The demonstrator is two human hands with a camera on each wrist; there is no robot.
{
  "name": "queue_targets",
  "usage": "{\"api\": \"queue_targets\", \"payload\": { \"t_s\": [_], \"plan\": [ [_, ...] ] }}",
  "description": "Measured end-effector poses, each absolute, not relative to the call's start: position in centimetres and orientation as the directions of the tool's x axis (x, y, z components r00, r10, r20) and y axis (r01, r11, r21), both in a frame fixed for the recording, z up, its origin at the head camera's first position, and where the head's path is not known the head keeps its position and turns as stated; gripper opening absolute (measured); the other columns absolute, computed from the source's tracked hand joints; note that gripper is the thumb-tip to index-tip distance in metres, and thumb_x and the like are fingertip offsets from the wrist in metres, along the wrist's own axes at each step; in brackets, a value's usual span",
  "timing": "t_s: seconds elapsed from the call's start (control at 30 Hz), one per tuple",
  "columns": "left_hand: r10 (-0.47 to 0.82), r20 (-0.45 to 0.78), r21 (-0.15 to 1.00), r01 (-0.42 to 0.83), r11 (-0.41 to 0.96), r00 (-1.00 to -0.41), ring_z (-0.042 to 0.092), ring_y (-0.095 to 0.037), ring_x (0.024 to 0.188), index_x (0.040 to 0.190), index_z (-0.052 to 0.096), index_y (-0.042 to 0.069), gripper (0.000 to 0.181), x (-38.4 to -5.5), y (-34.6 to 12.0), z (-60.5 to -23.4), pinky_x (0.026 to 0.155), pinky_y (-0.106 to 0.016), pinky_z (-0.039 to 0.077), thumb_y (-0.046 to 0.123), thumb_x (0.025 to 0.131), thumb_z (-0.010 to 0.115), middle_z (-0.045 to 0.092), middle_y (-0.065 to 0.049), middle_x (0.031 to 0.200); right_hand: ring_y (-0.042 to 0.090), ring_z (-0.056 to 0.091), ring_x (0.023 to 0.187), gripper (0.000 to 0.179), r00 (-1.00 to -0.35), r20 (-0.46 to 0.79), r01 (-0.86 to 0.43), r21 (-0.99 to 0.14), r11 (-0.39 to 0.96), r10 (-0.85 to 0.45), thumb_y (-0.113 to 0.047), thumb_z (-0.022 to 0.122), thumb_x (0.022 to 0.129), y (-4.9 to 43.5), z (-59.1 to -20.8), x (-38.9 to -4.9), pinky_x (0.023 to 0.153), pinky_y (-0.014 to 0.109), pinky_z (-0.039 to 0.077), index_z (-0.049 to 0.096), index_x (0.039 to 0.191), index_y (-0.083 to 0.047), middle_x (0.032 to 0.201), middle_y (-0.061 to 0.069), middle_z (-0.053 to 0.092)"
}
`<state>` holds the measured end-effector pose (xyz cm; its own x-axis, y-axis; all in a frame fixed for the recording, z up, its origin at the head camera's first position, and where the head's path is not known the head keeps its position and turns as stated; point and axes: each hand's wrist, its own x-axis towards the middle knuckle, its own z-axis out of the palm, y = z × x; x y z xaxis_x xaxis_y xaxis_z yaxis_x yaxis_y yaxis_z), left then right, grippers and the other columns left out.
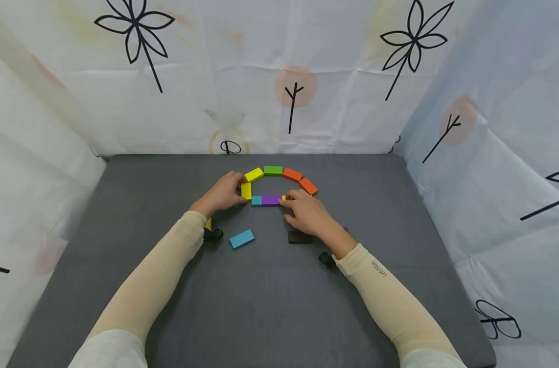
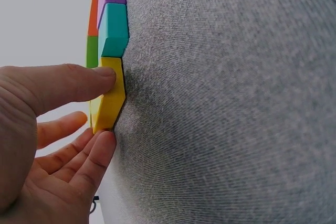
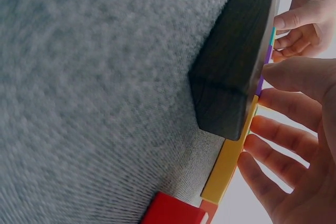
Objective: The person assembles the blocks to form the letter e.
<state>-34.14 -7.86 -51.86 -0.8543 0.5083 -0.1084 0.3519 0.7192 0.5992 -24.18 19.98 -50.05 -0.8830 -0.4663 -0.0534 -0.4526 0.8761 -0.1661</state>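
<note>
Several coloured blocks lie end to end in a rounded outline on the grey table. My left hand pinches a yellow block at the outline's left side, thumb on its near end and fingers at the other. Beside it a teal block and a purple block form the near edge. The right hand touches that row with extended fingertips, partly covering a yellow block right of the purple one. A second yellow block, a green block and two orange blocks curve along the far side.
A blue block lies nearer me. One dark brown block sits below the right hand. Part of another yellow block shows by the left wrist. In the right wrist view a red block is partly seen. White patterned cloth hangs behind the table.
</note>
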Motion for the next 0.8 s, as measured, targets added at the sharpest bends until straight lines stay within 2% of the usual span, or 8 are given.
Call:
{"api": "queue_targets", "payload": {
  "t_s": [0.17, 0.47, 0.8],
  "plan": [
    [0.508, -0.087, 0.615, 0.355, 0.704, -0.857, 0.055, -0.035, 0.110, 0.135, 0.056, -0.003, 0.054, -34.07, -7.90, -51.78, 0.097, -0.048, 0.052, 0.006, 0.092, 0.087, 0.055, -0.020, 0.125, 0.025, 0.054, 0.129, 0.048, -0.879, -0.044, -0.461, -0.173, 0.870, -0.475, -0.026, 0.074, 0.106, 20.03, -49.88, -24.18, 0.095, 0.042, 0.056, 0.066, 0.151, -0.014, 0.143, 0.008, 0.060],
    [0.503, -0.077, 0.635, 0.347, 0.691, -0.861, 0.056, -0.033, 0.102, 0.129, 0.054, 0.000, 0.050, -33.82, -7.87, -51.75, 0.091, -0.046, 0.053, 0.003, 0.091, 0.087, 0.053, -0.019, 0.119, 0.026, 0.054, 0.130, 0.048, -0.877, -0.049, -0.464, -0.176, 0.868, -0.479, -0.026, 0.074, 0.106, 20.10, -49.86, -24.14, 0.097, 0.043, 0.055, 0.065, 0.152, -0.014, 0.145, 0.008, 0.059],
    [0.496, -0.082, 0.630, 0.341, 0.698, -0.865, 0.055, -0.033, 0.103, 0.130, 0.054, 0.000, 0.051, -33.77, -7.87, -51.80, 0.092, -0.047, 0.052, 0.003, 0.092, 0.087, 0.052, -0.018, 0.119, 0.026, 0.054, 0.131, 0.049, -0.878, -0.055, -0.460, -0.174, 0.871, -0.475, -0.027, 0.074, 0.106, 20.11, -49.85, -24.09, 0.099, 0.043, 0.055, 0.065, 0.153, -0.014, 0.146, 0.008, 0.059]
  ]
}}
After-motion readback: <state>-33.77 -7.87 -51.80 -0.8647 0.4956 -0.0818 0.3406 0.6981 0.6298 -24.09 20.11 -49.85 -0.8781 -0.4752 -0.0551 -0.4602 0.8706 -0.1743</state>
